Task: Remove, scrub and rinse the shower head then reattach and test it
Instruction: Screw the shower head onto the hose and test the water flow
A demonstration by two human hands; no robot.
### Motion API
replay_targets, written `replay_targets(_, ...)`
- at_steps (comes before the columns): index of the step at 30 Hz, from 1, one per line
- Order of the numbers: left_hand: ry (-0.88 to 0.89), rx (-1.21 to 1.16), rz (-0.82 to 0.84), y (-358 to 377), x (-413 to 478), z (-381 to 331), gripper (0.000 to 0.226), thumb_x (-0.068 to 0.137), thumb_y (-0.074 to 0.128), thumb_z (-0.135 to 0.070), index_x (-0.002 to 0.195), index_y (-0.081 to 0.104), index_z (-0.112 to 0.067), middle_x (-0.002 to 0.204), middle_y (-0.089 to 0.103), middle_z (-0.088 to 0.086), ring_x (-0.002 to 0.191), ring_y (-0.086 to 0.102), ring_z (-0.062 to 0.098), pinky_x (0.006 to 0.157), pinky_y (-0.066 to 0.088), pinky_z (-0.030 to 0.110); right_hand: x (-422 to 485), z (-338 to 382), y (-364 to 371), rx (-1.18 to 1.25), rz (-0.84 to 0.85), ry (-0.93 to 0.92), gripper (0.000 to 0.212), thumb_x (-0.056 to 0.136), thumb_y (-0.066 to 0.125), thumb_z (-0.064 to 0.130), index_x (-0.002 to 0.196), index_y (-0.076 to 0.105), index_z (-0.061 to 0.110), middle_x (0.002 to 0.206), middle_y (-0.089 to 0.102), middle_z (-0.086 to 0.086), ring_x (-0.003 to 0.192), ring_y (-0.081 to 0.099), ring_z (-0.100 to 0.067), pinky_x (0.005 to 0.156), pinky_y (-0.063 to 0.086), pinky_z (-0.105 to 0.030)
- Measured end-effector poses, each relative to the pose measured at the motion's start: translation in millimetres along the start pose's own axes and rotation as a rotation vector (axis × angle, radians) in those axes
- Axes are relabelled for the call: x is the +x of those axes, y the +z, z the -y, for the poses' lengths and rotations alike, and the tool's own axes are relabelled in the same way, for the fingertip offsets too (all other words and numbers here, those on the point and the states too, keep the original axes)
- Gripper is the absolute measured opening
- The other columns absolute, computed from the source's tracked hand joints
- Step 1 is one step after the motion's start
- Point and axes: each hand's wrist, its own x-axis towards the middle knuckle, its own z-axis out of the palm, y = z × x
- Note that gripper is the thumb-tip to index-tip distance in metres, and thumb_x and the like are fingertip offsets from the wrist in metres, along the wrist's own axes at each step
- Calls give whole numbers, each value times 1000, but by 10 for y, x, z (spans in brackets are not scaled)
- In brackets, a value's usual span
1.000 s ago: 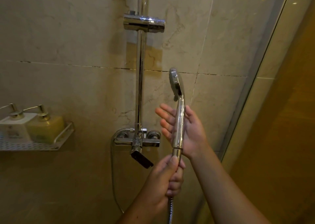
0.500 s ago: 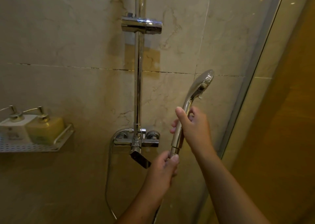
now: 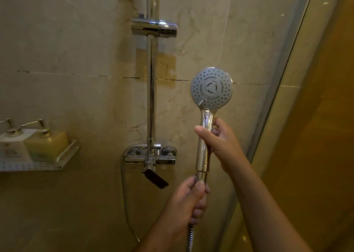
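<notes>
The shower head [image 3: 211, 88] is off its holder [image 3: 153, 27], the right hand [image 3: 222, 142] has its fingers wrapped round the handle, and the left hand [image 3: 187, 200] pinches the hose [image 3: 189, 238] nut, so unscrewing, scrubbing, rinsing, reattaching and testing apparently remain.

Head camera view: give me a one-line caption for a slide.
Right hand holds the shower head upright, spray face toward the camera, while the left hand grips the hose connector below.

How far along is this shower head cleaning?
Done: the shower head is off its empty bracket. In hand: the right hand grips its handle while the left hand pinches the hose nut below, probably to unscrew it. Left: scrubbing, rinsing, reattaching, testing.
</notes>
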Motion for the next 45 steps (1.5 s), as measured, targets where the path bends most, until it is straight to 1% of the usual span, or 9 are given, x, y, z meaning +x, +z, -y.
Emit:
replay_targets(2, -17, -93, 50, 19, 2, 6, 28, 88, 61, -41, 90, 55, -14, 54, 34, -6, 38, 26, 1, 34, 25, 13, 16, -60, 92, 87, -31, 38, 38, 83, 72, 45, 102, 60, 14, 72, 56, 5, 59, 55, -7, 58, 50, -25)
replay_targets(7, -57, -294, 213, -33, 3, 14, 36, 84, 71, -42, 94, 56, -11, 55, 32, -7, 38, 25, 0, 34, 22, 12, 34, -163, 289, 1013, 329, 331, 84, 82, 53, 69, 133, 54, 2, 113, 67, -21, 98, 70, -34, 84, 57, -50)
replay_targets(11, -58, -367, 245, -85, -6, 56, 37, 86, 70, -41, 97, 53, -10, 55, 32, -7, 39, 26, -1, 35, 19, 13, 36, -255, 262, 1197, 577, 320, 86, 94, 29, 72, 151, 36, 8, 124, 68, -20, 83, 75, -25, 64, 63, -35)
replay_targets(15, -56, -274, 117, -102, -14, 68, 39, 78, 75, -44, 92, 57, -12, 57, 28, -4, 38, 24, 1, 34, 20, 13, 26, -228, 235, 1007, 461, 317, 64, 97, 36, 59, 134, 53, 9, 100, 75, -14, 57, 69, -14, 45, 53, -21)
replay_targets(23, 36, 192, -150, -66, 46, 24, 46, 70, 58, -56, 90, 52, -14, 50, 39, -10, 38, 29, 3, 37, 24, 15, -69, -4, 315, 162, -80, 20, 38, 92, 61, 47, 101, 58, 10, 69, 69, -14, 55, 66, -24, 52, 53, -31)
replay_targets(30, 110, -23, -6, -109, -32, -56, 31, 81, 63, -45, 88, 56, -15, 54, 33, -7, 38, 26, 0, 34, 25, 11, -41, -13, 149, 842, 377, 248, 48, 100, 36, 37, 133, 55, 6, 115, 68, -24, 95, 72, -32, 80, 61, -41)
replay_targets(35, 97, -1, -7, -95, -51, -61, 30, 85, 61, -43, 92, 55, -15, 58, 33, -5, 41, 26, 2, 36, 24, 13, -16, -67, 63, 744, 418, 188, 43, 101, 40, 28, 130, 56, 0, 110, 70, -24, 92, 72, -33, 79, 61, -42)
replay_targets(41, 88, 201, -131, -135, -10, -27, 37, 78, 60, -54, 89, 55, -19, 55, 40, -10, 43, 31, 4, 39, 26, 16, -30, 35, 27, 222, 160, 116, 26, 93, 61, 21, 108, 53, 1, 88, 73, -17, 75, 74, -28, 57, 59, -34)
replay_targets(45, 96, 174, -103, -99, -8, -32, 33, 79, 60, -53, 87, 57, -21, 54, 40, -10, 42, 29, 4, 38, 23, 17, 13, -12, 30, 375, 188, 122, 40, 93, 58, 38, 111, 56, 3, 94, 70, -18, 84, 73, -31, 72, 61, -39)
